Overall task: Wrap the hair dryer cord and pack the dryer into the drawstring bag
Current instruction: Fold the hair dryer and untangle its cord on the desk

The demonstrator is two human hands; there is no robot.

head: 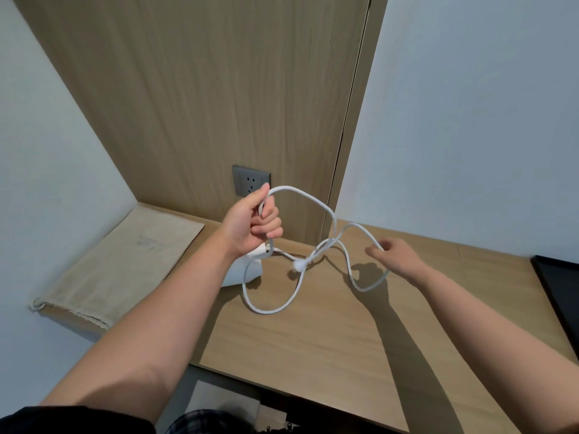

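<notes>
My left hand is raised above the wooden desk and grips the white cord in a fist, with a loop arching out to the right. Under that hand the white hair dryer rests on the desk, mostly hidden by my wrist. The cord sags in several loose loops, and its white plug hangs among them. My right hand pinches the cord at the far right loop. The beige drawstring bag lies flat on the desk's left end.
A grey wall socket sits in the wood panel behind my left hand. A black tray edge shows at the desk's right end. Below the desk's front edge a pale box is on the floor.
</notes>
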